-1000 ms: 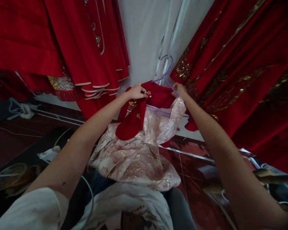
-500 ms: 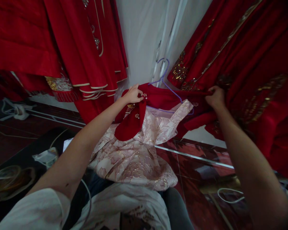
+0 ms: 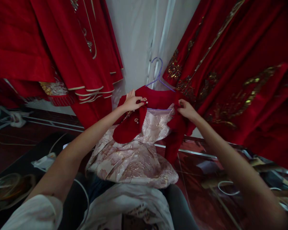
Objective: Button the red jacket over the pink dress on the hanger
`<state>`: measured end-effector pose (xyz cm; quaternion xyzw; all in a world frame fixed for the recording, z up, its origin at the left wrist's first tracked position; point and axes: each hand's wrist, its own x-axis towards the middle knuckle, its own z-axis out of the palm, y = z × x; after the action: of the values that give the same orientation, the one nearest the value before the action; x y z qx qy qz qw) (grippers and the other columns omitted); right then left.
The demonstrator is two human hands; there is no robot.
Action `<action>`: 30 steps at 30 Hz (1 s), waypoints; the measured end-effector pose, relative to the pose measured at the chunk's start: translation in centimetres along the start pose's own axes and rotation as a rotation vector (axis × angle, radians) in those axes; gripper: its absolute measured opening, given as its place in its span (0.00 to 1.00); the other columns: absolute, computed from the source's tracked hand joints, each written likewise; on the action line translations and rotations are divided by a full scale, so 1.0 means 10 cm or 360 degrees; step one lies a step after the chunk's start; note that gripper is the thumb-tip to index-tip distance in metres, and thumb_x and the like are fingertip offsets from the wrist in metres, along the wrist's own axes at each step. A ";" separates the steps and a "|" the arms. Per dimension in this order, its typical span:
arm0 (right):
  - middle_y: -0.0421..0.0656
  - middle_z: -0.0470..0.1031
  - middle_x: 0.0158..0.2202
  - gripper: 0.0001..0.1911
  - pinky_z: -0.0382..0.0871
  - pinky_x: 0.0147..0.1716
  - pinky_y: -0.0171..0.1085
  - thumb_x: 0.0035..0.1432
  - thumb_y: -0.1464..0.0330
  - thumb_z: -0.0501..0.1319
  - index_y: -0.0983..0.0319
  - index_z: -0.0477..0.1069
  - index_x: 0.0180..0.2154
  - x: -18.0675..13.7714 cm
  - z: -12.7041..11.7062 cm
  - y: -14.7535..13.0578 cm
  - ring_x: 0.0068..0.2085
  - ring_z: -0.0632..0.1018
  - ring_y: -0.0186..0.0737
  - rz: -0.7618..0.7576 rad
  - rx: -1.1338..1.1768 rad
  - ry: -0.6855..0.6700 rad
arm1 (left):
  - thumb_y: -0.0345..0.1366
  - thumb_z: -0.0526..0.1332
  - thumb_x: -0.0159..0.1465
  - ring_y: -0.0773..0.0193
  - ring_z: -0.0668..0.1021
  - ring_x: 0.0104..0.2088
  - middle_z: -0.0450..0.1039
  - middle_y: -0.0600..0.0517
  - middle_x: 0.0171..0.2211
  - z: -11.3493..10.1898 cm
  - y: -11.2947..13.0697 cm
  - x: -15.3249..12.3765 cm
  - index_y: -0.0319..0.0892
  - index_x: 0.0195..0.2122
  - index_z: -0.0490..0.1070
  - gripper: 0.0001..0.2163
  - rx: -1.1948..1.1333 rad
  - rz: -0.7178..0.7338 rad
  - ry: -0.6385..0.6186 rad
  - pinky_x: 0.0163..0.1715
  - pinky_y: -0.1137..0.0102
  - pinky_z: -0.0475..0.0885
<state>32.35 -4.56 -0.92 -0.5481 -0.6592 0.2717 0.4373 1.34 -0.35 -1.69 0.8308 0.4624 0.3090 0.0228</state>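
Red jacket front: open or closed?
Open: the red jacket's front edges stand apart, the pale pink dress showing between; left hand pinches one side, right hand the other.

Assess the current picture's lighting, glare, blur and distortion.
Head view: dim light, upper right corner nearly black; small glints on the gold-sequinned red fabric and pale pink brocade dress. Head view also: wide-angle stretch toward the edges, the bare right arm blurred at lower right.
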 end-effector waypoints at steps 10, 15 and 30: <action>0.37 0.65 0.32 0.17 0.66 0.42 0.38 0.36 0.74 0.54 0.58 0.56 0.33 -0.09 1.08 -0.15 0.36 0.70 0.37 -0.0351 0.0335 -0.0370 | 0.39 0.58 0.61 0.51 0.59 0.61 0.58 0.45 0.57 -0.14 -0.07 -0.06 0.42 0.34 0.73 0.08 -0.0197 0.0054 0.0107 0.62 0.54 0.51; 0.40 0.63 0.38 0.27 0.69 0.37 0.37 0.41 0.73 0.55 0.55 0.53 0.46 -0.20 0.96 0.02 0.40 0.70 0.39 -0.0337 0.0381 -0.0002 | 0.38 0.53 0.65 0.57 0.65 0.57 0.58 0.42 0.56 0.30 0.21 -0.62 0.43 0.35 0.69 0.07 -0.0490 0.0066 0.0399 0.60 0.60 0.59; 0.45 0.66 0.48 0.22 0.70 0.44 0.39 0.50 0.73 0.57 0.56 0.58 0.48 -0.46 1.14 -0.20 0.45 0.72 0.39 -0.0624 0.0304 -0.0157 | 0.29 0.62 0.51 0.69 0.73 0.28 0.66 0.57 0.25 0.50 0.51 -0.59 0.43 0.25 0.60 0.08 -0.1299 -0.0316 0.0460 0.33 0.73 0.69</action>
<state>21.51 -8.15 -5.88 -0.3516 -0.7451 0.2689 0.4990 5.62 -6.62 -6.93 0.6536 0.3785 0.5754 0.3137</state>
